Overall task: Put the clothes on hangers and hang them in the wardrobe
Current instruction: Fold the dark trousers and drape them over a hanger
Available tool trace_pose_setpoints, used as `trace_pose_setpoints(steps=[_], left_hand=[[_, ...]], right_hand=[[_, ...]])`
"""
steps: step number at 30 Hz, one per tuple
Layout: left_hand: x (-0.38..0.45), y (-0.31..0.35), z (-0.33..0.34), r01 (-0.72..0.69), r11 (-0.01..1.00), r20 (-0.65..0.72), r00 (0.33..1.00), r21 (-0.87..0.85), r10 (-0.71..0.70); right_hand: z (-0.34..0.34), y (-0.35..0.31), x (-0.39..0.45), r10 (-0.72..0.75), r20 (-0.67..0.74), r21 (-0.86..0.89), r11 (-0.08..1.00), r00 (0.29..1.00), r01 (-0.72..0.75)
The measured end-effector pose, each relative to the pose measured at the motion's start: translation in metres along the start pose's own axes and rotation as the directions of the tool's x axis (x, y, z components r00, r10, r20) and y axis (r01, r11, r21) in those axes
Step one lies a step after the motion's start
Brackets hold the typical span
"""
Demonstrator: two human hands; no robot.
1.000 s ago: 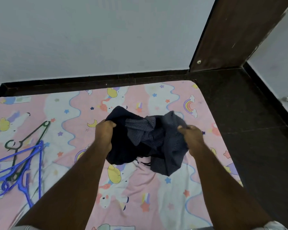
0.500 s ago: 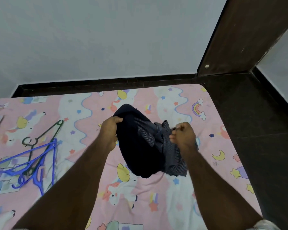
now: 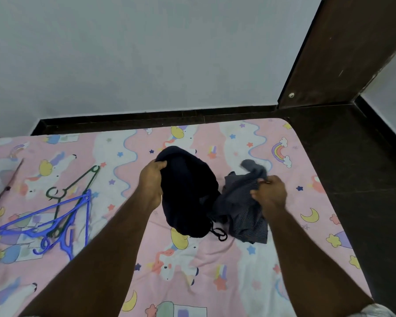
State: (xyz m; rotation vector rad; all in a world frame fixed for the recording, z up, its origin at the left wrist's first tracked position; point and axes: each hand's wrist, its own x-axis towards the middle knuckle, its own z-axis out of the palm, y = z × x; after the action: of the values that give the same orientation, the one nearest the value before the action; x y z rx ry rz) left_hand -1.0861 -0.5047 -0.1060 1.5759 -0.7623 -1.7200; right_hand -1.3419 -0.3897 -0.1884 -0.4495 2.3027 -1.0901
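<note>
Head view: dark garment [image 3: 188, 193] between both hands.

A plain pale grey-white wall [image 3: 135, 49] fills the far side of the view, evenly lit, and a dark skirting strip [image 3: 151, 117] runs along its foot. In front of it lies a mattress [image 3: 215, 282] under a pink and white sheet printed with unicorns, stars, moons and rainbows, its far right corner rounded and set just short of the skirting. To the right, a dark brown wooden panel [image 3: 343, 49] rises beside a second pale wall [image 3: 393, 97], and a dark, almost black floor [image 3: 357, 179] runs along the mattress's right edge.
</note>
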Motion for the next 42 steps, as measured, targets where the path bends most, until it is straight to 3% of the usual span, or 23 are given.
trace_pose_setpoints(steps=[2, 3, 5, 7, 10, 13, 15, 16, 18, 20, 23, 25, 27, 29, 31, 34, 36, 38, 40, 42], left_hand=[[0.0, 0.004, -0.007, 0.0, 1.0, -0.036, 0.999, -0.025, -0.001], [-0.002, 0.007, -0.008, -0.001, 1.0, -0.045, 0.999, -0.024, 0.0], [-0.005, 0.014, -0.011, 0.0, 1.0, -0.056, 0.998, -0.014, -0.001], [-0.009, 0.023, -0.015, -0.002, 1.0, -0.051, 0.999, -0.014, 0.001], [-0.017, 0.039, -0.026, -0.02, 1.0, -0.027, 0.999, -0.002, 0.019], [-0.024, 0.06, -0.042, -0.028, 1.0, 0.004, 1.0, 0.008, 0.028], [-0.026, 0.079, -0.055, -0.046, 0.999, 0.055, 0.997, -0.027, 0.048], [-0.026, 0.089, -0.062, -0.059, 0.997, 0.093, 0.994, -0.056, 0.064], [-0.027, 0.109, -0.077, -0.092, 0.991, 0.186, 0.977, -0.094, 0.108], [-0.026, 0.124, -0.096, -0.145, 0.988, 0.272, 0.95, -0.06, 0.156], [-0.028, 0.136, -0.13, -0.313, 0.933, 0.357, 0.904, 0.178, 0.236], [-0.032, 0.138, -0.155, -0.444, 0.823, 0.417, 0.863, 0.355, 0.286], [-0.034, 0.135, -0.183, -0.493, 0.757, 0.525, 0.818, 0.429, 0.236], [-0.03, 0.128, -0.215, -0.468, 0.767, 0.635, 0.766, 0.439, 0.103], [-0.026, 0.121, -0.244, -0.517, 0.708, 0.723, 0.691, 0.481, 0.014], [-0.031, 0.116, -0.26, -0.62, 0.639, 0.773, 0.632, 0.455, 0.062], [-0.03, 0.116, -0.264, -0.66, 0.639, 0.717, 0.656, 0.394, 0.235], [-0.024, 0.12, -0.268, -0.645, 0.652, 0.543, 0.738, 0.397, 0.4], [-0.023, 0.129, -0.27, -0.564, 0.767, 0.406, 0.806, 0.306, 0.431], [-0.026, 0.14, -0.268, -0.457, 0.872, 0.359, 0.854, 0.175, 0.376]], right_hand=[[-0.011, 0.008, 0.012, 0.133, -0.002, 0.102, 0.986, 0.991, -0.132], [-0.01, 0.014, 0.017, 0.157, 0.008, 0.058, 0.986, 0.988, -0.158], [-0.002, 0.017, 0.013, 0.086, 0.036, -0.199, 0.977, 0.996, -0.077], [0.014, 0.003, -0.015, -0.018, 0.245, -0.182, 0.981, 0.969, 0.064], [0.049, -0.016, -0.059, -0.118, 0.666, -0.008, 0.986, 0.737, 0.165], [0.079, -0.029, -0.092, -0.192, 0.789, -0.005, 0.948, 0.584, 0.318], [0.095, -0.046, -0.116, -0.23, 0.816, 0.038, 0.936, 0.53, 0.349], [0.102, -0.056, -0.128, -0.273, 0.792, 0.068, 0.928, 0.545, 0.366], [0.116, -0.074, -0.146, -0.35, 0.683, 0.125, 0.921, 0.641, 0.369], [0.126, -0.099, -0.167, -0.38, 0.598, 0.234, 0.925, 0.705, 0.3], [0.141, -0.143, -0.197, -0.345, 0.548, 0.4, 0.908, 0.762, 0.123], [0.154, -0.169, -0.21, -0.293, 0.522, 0.455, 0.89, 0.801, 0.029], [0.166, -0.191, -0.222, -0.181, 0.511, 0.478, 0.872, 0.84, -0.102], [0.173, -0.207, -0.235, -0.038, 0.551, 0.483, 0.829, 0.834, -0.281], [0.177, -0.222, -0.253, 0.047, 0.586, 0.494, 0.771, 0.809, -0.403], [0.184, -0.24, -0.266, 0.052, 0.591, 0.537, 0.719, 0.805, -0.441], [0.187, -0.249, -0.271, 0.019, 0.591, 0.592, 0.669, 0.807, -0.449], [0.182, -0.256, -0.274, -0.047, 0.6, 0.633, 0.638, 0.798, -0.439], [0.172, -0.257, -0.276, -0.128, 0.618, 0.601, 0.713, 0.775, -0.361], [0.162, -0.255, -0.276, -0.236, 0.574, 0.539, 0.83, 0.784, -0.145]])
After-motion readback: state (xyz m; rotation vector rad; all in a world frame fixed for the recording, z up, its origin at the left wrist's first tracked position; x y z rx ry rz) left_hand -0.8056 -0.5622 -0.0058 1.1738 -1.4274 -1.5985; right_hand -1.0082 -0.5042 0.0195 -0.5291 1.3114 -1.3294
